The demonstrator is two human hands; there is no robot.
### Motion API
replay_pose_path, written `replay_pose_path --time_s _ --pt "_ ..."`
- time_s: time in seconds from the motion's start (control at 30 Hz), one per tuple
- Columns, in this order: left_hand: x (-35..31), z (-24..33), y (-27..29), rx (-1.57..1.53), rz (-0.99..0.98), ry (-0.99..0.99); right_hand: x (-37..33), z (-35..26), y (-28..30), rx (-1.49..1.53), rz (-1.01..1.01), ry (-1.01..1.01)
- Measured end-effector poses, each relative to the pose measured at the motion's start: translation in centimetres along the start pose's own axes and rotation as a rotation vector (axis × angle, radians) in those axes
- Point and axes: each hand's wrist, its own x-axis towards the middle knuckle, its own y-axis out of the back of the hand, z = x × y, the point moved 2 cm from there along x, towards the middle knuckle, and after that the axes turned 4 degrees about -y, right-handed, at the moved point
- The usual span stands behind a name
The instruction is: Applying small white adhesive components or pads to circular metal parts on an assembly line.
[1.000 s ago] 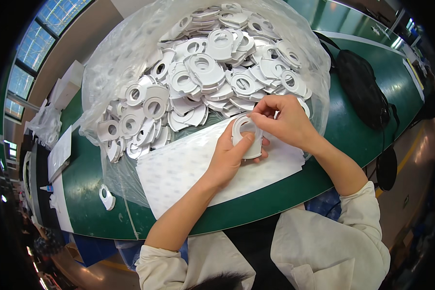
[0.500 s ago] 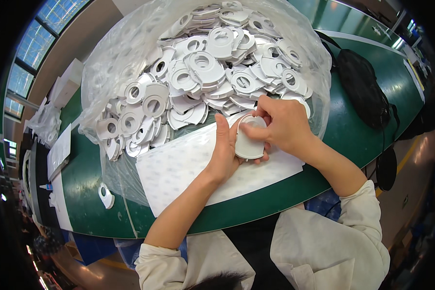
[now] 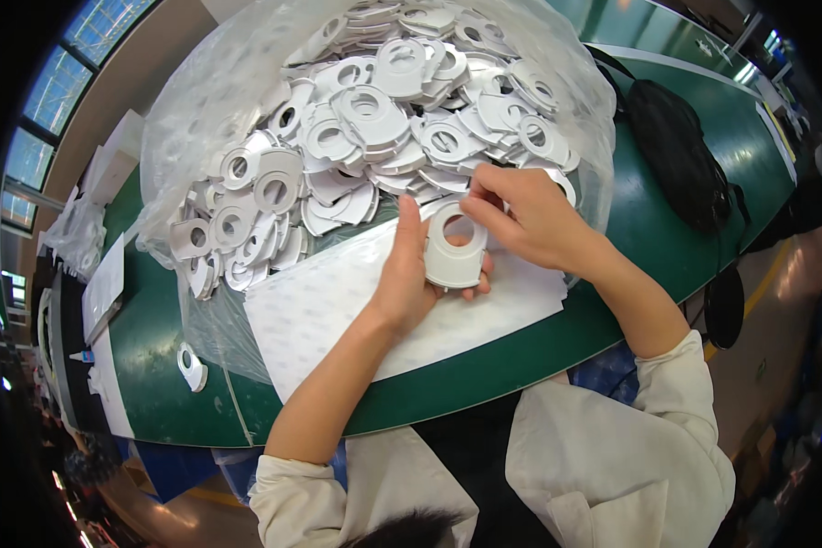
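Observation:
In my left hand (image 3: 404,279) is a white plastic part (image 3: 454,267), flat, with a round hole and a curved lower edge. My left thumb stands up along its left side, and the fingers support it from behind, partly showing through the hole and past the right edge. My right hand (image 3: 532,217) is at the part's upper right, thumb and forefinger pinched together beside the rim. Whatever is between those fingertips, if anything, is hidden. Beneath both hands lie white sheets (image 3: 338,324) with a faint pattern.
A heap of similar white parts (image 3: 370,119) fills a large clear plastic bag (image 3: 192,119) beyond my hands. One loose part (image 3: 192,368) lies on the green table (image 3: 151,329) at left. A black bag (image 3: 676,151) rests at right, its strap hanging over the edge.
My right thumb and fingers have drawn from across the part's face to its upper right rim. The hole now shows open. My left hand still holds the part.

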Motion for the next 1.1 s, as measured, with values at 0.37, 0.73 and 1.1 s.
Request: replay_pose_path --time_s 0.37,0.73,1.1 --pt "-16.8 10.6 8.5 1.038 1.156 -0.846 -1.0 1.8 4.6 -0.097 -0.230 0.041" --pt "-24.2 10.2 17.4 2.152 1.592 -0.435 -1.0 2.0 2.0 -0.198 -0.363 -0.045" --pt "-4.5 2.1 -2.4 1.195 -0.034 -0.521 -0.8 1.5 2.6 -0.123 -0.424 -0.043"
